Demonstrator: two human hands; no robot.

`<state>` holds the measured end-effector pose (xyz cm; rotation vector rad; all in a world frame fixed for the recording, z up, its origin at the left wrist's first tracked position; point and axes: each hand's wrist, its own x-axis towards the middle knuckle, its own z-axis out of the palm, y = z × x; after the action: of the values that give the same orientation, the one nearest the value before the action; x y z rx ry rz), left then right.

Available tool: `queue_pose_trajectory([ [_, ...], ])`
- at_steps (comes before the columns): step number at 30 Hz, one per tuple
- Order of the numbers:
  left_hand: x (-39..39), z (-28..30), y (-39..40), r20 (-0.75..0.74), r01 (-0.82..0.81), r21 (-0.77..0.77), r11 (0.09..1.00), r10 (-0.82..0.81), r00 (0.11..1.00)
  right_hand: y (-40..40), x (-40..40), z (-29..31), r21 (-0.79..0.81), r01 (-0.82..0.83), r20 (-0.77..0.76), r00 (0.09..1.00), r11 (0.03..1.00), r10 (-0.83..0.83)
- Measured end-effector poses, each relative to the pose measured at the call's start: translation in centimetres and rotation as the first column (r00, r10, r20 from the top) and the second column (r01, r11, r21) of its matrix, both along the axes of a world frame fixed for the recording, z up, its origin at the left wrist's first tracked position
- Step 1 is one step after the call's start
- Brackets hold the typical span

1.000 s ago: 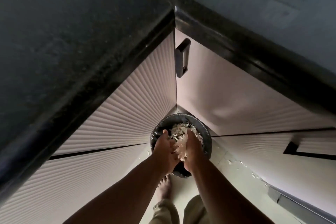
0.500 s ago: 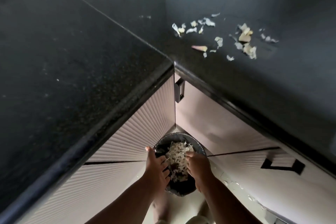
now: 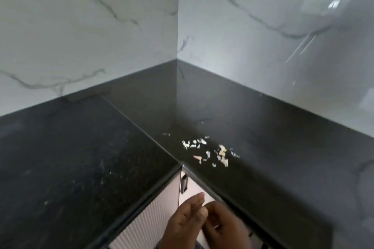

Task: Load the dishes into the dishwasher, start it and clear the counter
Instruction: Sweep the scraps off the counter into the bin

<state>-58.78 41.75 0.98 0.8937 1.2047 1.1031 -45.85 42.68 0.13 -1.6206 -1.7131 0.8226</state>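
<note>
Soft daylight from the right washes the marble wall (image 3: 263,26), leaving streaked glare at far right; the dark counter (image 3: 70,157) stays dim, both hands motion-blurred, edges bowed by wide-angle distortion.

Left hand (image 3: 185,221) and right hand (image 3: 223,226) close together, low in view, fingers loosely extended

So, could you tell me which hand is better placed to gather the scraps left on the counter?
Probably the right hand: it sits below the counter section holding the scraps, while the left hand is farther left.
</note>
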Motion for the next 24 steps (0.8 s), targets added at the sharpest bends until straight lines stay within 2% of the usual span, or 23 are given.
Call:
queue_pose_trajectory([
  [1, -0.2, 1.6, 0.6, -0.021, 0.009, 0.105, 0.994, -0.007, 1.000, 0.5, 1.1, 1.6, 0.140, 0.061, -0.014, 0.998, 0.988, -0.059],
  [3, -0.8, 3.9, 2.8, -0.138, 0.019, 0.308, 0.951, 0.025, 0.990, 1.9, 3.2, 3.9, 0.315, 0.130, 0.055, 0.986, 0.940, -0.155],
  [4, -1.5, 4.4, 4.2, -0.205, 0.011, 0.382, 0.924, 0.073, 0.976, 2.7, 3.9, 4.8, 0.348, 0.131, 0.147, 0.970, 0.928, -0.192],
  [5, -2.2, 4.6, 5.9, -0.349, 0.051, 0.410, 0.911, 0.105, 0.931, 3.4, 4.5, 5.4, 0.313, 0.111, 0.277, 0.939, 0.943, -0.203],
  [6, -2.9, 4.3, 7.7, -0.576, 0.144, 0.391, 0.909, 0.119, 0.809, 4.0, 5.3, 5.5, 0.201, 0.096, 0.429, 0.886, 0.975, -0.176],
  [7, -3.5, 3.8, 9.2, -0.794, 0.245, 0.309, 0.919, 0.107, 0.599, 4.6, 6.0, 5.1, 0.114, 0.094, 0.538, 0.831, 0.989, -0.141],
  [8, -4.1, 3.1, 10.6, -0.929, 0.305, 0.203, 0.931, 0.084, 0.361, 5.0, 6.5, 4.7, 0.036, 0.112, 0.585, 0.803, 0.993, -0.112],
  [9, -4.6, 2.5, 11.7, -0.978, 0.322, 0.125, 0.938, 0.062, 0.197, 5.5, 6.8, 4.3, 0.039, 0.124, 0.607, 0.785, 0.992, -0.122],
  [10, -4.8, 2.0, 12.6, -0.992, 0.319, 0.076, 0.945, 0.041, 0.115, 5.9, 6.9, 4.2, -0.004, 0.145, 0.611, 0.784, 0.989, -0.112],
  [11, -4.9, 1.6, 13.4, -0.996, 0.316, 0.047, 0.948, 0.019, 0.089, 6.3, 7.2, 3.8, -0.027, 0.168, 0.620, 0.776, 0.985, -0.116],
  [13, -4.6, 1.0, 14.9, -0.996, 0.320, -0.012, 0.947, -0.039, 0.080, 6.9, 7.5, 3.6, -0.081, 0.169, 0.717, 0.694, 0.982, -0.060],
  [15, -3.8, 0.5, 15.8, -0.994, 0.336, -0.059, 0.940, -0.088, 0.072, 7.0, 7.2, 4.0, -0.114, 0.126, 0.686, 0.727, 0.985, -0.014],
  [16, -3.1, 0.2, 16.1, -0.992, 0.354, -0.077, 0.932, -0.106, 0.064, 6.6, 7.0, 3.3, -0.030, 0.094, 0.597, 0.800, 0.995, -0.058],
  [17, -2.3, 0.1, 16.2, -0.992, 0.373, -0.083, 0.924, -0.114, 0.063, 5.9, 6.8, 4.4, 0.073, 0.067, 0.432, 0.897, 0.995, -0.092],
  [18, -1.3, 0.0, 16.4, -0.990, 0.393, -0.079, 0.916, -0.117, 0.073, 5.7, 7.2, 4.0, 0.096, 0.018, 0.511, 0.857, 0.995, -0.065],
  [19, -0.2, 0.0, 16.5, -0.989, 0.418, -0.077, 0.905, -0.124, 0.086, 5.8, 7.9, 2.8, 0.264, 0.052, 0.441, 0.882, 0.963, -0.168],
  [20, 1.0, 0.1, 16.6, -0.987, 0.444, -0.075, 0.893, -0.131, 0.098, 6.4, 7.3, 2.6, 0.401, 0.088, 0.451, 0.848, 0.912, -0.280],
  [21, 2.1, 0.2, 16.6, -0.984, 0.464, -0.070, 0.883, -0.139, 0.115, 6.6, 7.6, 1.6, 0.567, 0.047, 0.470, 0.802, 0.823, -0.369],
  [22, 3.2, 0.4, 16.5, -0.980, 0.478, -0.062, 0.876, -0.144, 0.138, 7.0, 7.2, 1.7, 0.527, -0.054, 0.468, 0.852, 0.848, -0.236],
  [23, 4.2, 0.6, 16.3, -0.971, 0.484, -0.044, 0.874, -0.152, 0.187, 6.8, 6.7, 3.1, 0.549, -0.056, 0.375, 0.908, 0.834, -0.186],
  [24, 5.0, 0.8, 16.0, -0.947, 0.483, -0.011, 0.876, -0.163, 0.275, 7.6, 6.9, 3.9, 0.579, -0.048, 0.278, 0.950, 0.814, -0.142],
])
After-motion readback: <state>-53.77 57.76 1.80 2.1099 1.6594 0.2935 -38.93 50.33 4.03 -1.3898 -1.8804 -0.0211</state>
